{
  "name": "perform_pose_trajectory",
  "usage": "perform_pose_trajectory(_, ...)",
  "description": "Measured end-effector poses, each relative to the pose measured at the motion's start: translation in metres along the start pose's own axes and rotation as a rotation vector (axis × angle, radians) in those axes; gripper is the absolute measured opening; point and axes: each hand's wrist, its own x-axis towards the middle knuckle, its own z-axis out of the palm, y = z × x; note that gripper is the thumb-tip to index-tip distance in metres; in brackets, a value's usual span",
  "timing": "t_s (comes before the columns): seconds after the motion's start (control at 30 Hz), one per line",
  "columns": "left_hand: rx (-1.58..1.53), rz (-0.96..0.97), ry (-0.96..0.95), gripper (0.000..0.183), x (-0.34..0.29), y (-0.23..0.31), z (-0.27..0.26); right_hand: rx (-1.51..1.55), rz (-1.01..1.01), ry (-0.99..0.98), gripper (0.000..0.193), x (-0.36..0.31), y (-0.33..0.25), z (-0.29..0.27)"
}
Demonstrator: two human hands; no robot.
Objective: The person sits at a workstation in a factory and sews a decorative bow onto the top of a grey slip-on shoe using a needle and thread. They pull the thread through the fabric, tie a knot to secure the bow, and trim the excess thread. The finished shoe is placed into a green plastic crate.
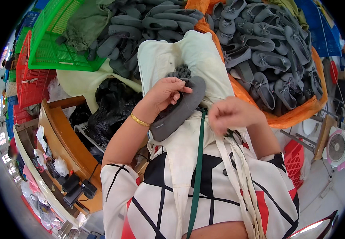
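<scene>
My left hand (pixel 167 95) is closed in a pinch at the toe of a dark grey slip-on shoe (pixel 176 118), which rests over my lap. A thin thread seems to run across the shoe beside my fingers. Just beyond it, a small bunch of dark grey bows (pixel 180 72) lies on the pale apron (pixel 196 53) covering my legs. My right hand (pixel 235 115) is raised to the right of the shoe, apart from it. Its fingers look curled but are smeared by motion, so anything in them is hidden.
Ahead on the left, grey shoes (pixel 140 24) lie heaped beside a green crate (pixel 61 51). An orange bag (pixel 300 119) at the right holds more grey shoes with bows. A wooden table (pixel 71 147) stands at my left, near a black plastic bag (pixel 115 107); a fan (pixel 337 146) stands far right.
</scene>
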Motion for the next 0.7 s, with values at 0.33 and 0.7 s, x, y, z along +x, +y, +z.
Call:
perform_pose_trajectory(0.33,1.068,0.432,0.162,0.011,-0.018,-0.010,0.010,-1.213,-0.328,0.755,0.005,0.080,0.051,-0.026)
perform_pose_trajectory(0.7,0.576,0.184,0.113,0.011,0.010,-0.009,-0.010,-1.144,-0.463,0.788,0.010,0.095,0.061,-0.034)
